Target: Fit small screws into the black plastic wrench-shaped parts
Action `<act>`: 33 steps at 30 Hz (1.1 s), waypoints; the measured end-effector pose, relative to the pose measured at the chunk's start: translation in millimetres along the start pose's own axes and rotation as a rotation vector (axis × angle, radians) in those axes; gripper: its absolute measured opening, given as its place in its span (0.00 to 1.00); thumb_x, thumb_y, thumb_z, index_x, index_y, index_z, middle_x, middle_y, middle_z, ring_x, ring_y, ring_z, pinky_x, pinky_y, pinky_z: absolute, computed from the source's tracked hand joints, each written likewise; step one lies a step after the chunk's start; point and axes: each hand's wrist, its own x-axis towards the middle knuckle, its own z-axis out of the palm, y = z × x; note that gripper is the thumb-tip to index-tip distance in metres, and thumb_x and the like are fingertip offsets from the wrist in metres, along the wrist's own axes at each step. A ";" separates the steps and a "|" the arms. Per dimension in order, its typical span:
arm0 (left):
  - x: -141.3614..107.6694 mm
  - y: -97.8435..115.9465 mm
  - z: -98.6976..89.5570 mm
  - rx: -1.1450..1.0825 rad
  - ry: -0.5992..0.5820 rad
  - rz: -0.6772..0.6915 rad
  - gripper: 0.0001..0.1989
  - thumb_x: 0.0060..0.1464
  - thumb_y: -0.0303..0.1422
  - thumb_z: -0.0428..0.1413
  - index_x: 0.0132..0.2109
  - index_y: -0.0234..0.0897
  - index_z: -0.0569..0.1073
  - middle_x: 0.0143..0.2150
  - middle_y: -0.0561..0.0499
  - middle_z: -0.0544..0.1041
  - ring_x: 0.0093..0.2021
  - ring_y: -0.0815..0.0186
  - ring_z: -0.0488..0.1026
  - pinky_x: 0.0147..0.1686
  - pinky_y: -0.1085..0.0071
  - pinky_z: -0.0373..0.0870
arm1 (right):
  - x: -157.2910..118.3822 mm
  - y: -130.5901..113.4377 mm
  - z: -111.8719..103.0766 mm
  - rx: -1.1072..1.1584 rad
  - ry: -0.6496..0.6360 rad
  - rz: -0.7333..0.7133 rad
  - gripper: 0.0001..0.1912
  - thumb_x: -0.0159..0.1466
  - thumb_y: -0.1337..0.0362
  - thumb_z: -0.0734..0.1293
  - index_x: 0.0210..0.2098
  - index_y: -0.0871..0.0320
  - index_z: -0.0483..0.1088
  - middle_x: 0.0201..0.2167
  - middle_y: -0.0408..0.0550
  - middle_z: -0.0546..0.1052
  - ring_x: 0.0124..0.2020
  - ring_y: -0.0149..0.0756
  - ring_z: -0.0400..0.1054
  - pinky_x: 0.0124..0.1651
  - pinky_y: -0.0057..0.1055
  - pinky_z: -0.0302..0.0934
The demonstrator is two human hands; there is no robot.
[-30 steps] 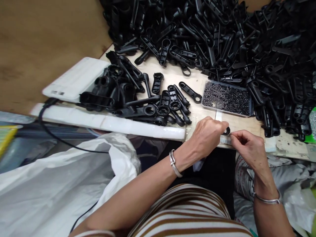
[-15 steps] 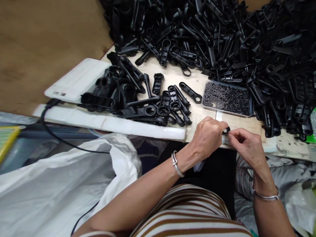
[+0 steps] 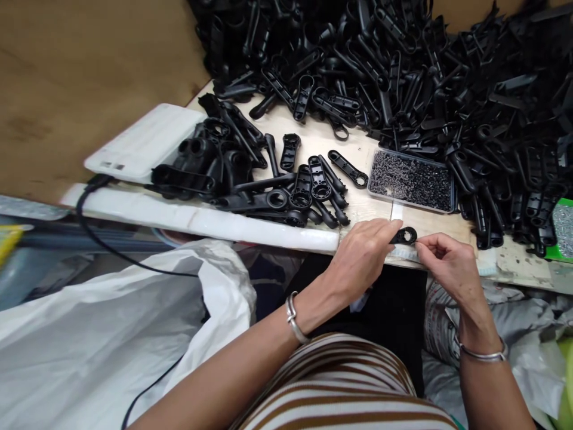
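My left hand [image 3: 363, 255] is closed around a black plastic handle part [image 3: 406, 236]; its ring-shaped end sticks out past my fingers, over the table's front edge. Thumb and forefinger of my right hand [image 3: 451, 266] are pinched together right beside that ring. Whatever they hold is too small or too hidden to name. Just behind my hands lies a clear plastic box [image 3: 388, 195] of tiny dark pieces. Left of it rest several similar black handle parts [image 3: 319, 179], some with the hollow ribbed side up.
A large heap of black plastic parts [image 3: 385, 71] covers the back and right of the wooden table [image 3: 364, 209]. At left are a white flat box [image 3: 143, 140] with a black cable [image 3: 116, 254] and a white foam strip [image 3: 215, 220]. A green tray [image 3: 564, 230] stands far right.
My left hand has shifted slightly left, and more of the handle part's ring end now shows between my hands. My right hand stays pinched in nearly the same spot.
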 end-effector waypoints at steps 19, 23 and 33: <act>2.3 -1.7 -1.2 0.002 -0.160 -0.102 0.09 0.56 0.26 0.57 0.45 0.36 0.72 0.39 0.48 0.79 0.42 0.62 0.77 0.40 0.69 0.74 | 3.5 -25.4 10.8 -0.541 0.074 -0.373 0.10 0.65 0.69 0.59 0.30 0.58 0.69 0.23 0.45 0.74 0.25 0.33 0.68 0.31 0.28 0.56; 1.9 -2.6 -0.8 -0.009 -0.150 -0.092 0.06 0.57 0.26 0.56 0.43 0.36 0.72 0.37 0.48 0.79 0.41 0.63 0.77 0.40 0.70 0.73 | 4.7 -33.8 10.5 -0.636 -0.017 -0.349 0.11 0.66 0.68 0.57 0.29 0.58 0.67 0.23 0.46 0.72 0.25 0.35 0.68 0.29 0.30 0.52; 4.0 -2.6 -1.7 -0.030 -0.174 -0.099 0.07 0.59 0.28 0.55 0.45 0.36 0.72 0.37 0.48 0.79 0.40 0.62 0.77 0.37 0.70 0.71 | 15.4 -40.9 -6.0 -0.337 -0.184 -0.069 0.10 0.64 0.65 0.61 0.28 0.56 0.69 0.20 0.40 0.71 0.21 0.31 0.63 0.28 0.27 0.53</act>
